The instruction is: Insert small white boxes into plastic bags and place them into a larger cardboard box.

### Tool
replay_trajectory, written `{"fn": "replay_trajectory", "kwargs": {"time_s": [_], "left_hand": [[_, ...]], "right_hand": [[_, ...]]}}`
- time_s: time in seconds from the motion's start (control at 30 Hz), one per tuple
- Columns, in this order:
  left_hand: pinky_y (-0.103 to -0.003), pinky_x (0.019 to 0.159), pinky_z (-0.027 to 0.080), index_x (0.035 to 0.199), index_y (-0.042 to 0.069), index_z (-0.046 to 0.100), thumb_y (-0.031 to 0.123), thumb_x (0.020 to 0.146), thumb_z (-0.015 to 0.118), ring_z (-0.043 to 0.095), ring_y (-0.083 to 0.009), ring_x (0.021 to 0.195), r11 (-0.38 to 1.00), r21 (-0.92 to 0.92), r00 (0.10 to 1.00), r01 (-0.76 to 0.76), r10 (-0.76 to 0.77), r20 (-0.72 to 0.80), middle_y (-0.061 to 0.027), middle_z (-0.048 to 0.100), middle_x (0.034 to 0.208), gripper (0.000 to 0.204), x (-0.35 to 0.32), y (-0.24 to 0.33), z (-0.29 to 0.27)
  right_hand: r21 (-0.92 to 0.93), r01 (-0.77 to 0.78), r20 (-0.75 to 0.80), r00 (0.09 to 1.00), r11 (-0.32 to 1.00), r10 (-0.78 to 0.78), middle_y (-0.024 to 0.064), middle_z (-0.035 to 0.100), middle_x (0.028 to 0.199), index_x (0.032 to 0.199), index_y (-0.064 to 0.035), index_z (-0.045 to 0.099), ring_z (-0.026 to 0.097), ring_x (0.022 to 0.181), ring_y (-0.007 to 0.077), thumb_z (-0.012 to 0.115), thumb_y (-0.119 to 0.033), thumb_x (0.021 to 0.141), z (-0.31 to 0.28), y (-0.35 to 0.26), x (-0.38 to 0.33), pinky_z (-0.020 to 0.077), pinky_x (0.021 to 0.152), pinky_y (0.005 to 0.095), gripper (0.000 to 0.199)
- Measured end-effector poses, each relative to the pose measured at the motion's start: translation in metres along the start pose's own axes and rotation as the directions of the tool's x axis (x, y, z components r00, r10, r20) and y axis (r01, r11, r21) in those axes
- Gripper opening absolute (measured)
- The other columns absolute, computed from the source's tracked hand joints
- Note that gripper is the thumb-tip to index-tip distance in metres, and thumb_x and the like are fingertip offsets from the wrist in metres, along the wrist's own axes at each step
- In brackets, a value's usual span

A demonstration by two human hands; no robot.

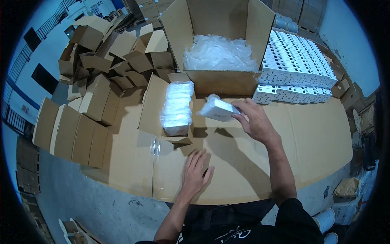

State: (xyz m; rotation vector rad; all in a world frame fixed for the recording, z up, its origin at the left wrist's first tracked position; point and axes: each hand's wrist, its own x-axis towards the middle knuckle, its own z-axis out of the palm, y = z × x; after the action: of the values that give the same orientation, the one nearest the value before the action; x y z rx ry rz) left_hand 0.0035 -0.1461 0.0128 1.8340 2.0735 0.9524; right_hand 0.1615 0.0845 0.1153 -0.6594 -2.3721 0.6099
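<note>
My right hand [252,118] pinches the right end of a small white box [219,110] and holds it above the table. Clear plastic wrap is bunched at the box's left end. Low over the table's near part, my left hand [196,171] holds nothing, its fingers stretched forward and the thumb apart. Just beyond it stands an open cardboard carton [152,106]. A row of plastic-wrapped white packs [177,106] fills much of that carton.
Behind, a large open carton [225,83] holds a heap of clear plastic bags [219,53]. Stacked white boxes [294,61] stand at the far right. Brown cartons [87,134] line the left side, with more open ones [138,57] piled beyond. Cardboard covers the table [317,142].
</note>
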Motion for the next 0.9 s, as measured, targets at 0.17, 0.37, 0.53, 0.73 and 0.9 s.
{"fn": "replay_trajectory", "kwargs": {"time_s": [0.17,0.37,0.53,0.73,0.9], "left_hand": [[-0.050,0.111,0.039,0.127,0.006,0.064,0.018,0.087,0.071,0.050,-0.0376,0.131,0.981,0.186,0.999,0.052,-0.049,-0.019,-0.0116,0.058,0.139,0.042,-0.056,0.015,-0.033],[-0.047,0.107,0.044,0.108,0.008,0.074,0.008,0.081,0.066,0.058,-0.0344,0.123,0.981,0.166,0.973,0.102,-0.064,-0.222,-0.0091,0.070,0.122,0.028,-0.068,0.007,-0.023],[-0.047,0.105,0.045,0.103,0.008,0.075,0.007,0.079,0.065,0.060,-0.0332,0.121,0.982,0.154,0.961,0.110,-0.065,-0.270,-0.0078,0.072,0.118,0.026,-0.069,0.004,-0.023],[-0.046,0.104,0.046,0.102,0.008,0.075,0.006,0.078,0.065,0.061,-0.0330,0.119,0.981,0.160,0.956,0.112,-0.063,-0.285,-0.0074,0.072,0.116,0.026,-0.067,0.004,-0.022],[-0.047,0.103,0.046,0.103,0.010,0.074,0.008,0.079,0.067,0.060,-0.0312,0.118,0.981,0.165,0.956,0.100,-0.049,-0.288,-0.0046,0.071,0.117,0.025,-0.069,0.000,-0.020]], "right_hand": [[0.247,0.117,-0.176,0.982,0.962,-0.074,0.0188,0.065,0.101,0.116,-0.0017,0.065,0.063,0.090,0.0369,0.070,-0.010,0.090,0.038,-0.028,0.017,0.0510,0.079,0.0459,0.028],[0.300,0.098,-0.084,0.994,0.949,-0.076,0.0177,0.066,0.100,0.115,0.0005,0.065,0.066,0.091,0.0333,0.073,-0.009,0.089,0.080,-0.051,0.023,0.0534,0.079,0.0408,0.029],[0.214,0.189,0.035,0.979,0.958,-0.201,0.0192,0.065,0.098,0.118,-0.0004,0.061,0.063,0.092,0.0362,0.068,-0.006,0.088,0.083,-0.060,0.030,0.0524,0.081,0.0455,0.031],[-0.002,0.245,0.186,0.953,0.969,-0.241,0.0214,0.062,0.100,0.109,0.0052,0.057,0.063,0.097,0.0371,0.062,0.002,0.082,0.079,-0.088,0.039,0.0543,0.084,0.0464,0.028],[-0.105,0.261,0.267,0.937,0.959,-0.226,0.0183,0.064,0.106,0.114,0.0027,0.059,0.062,0.098,0.0351,0.060,-0.006,0.092,0.093,-0.090,0.046,0.0523,0.086,0.0462,0.024]]}}
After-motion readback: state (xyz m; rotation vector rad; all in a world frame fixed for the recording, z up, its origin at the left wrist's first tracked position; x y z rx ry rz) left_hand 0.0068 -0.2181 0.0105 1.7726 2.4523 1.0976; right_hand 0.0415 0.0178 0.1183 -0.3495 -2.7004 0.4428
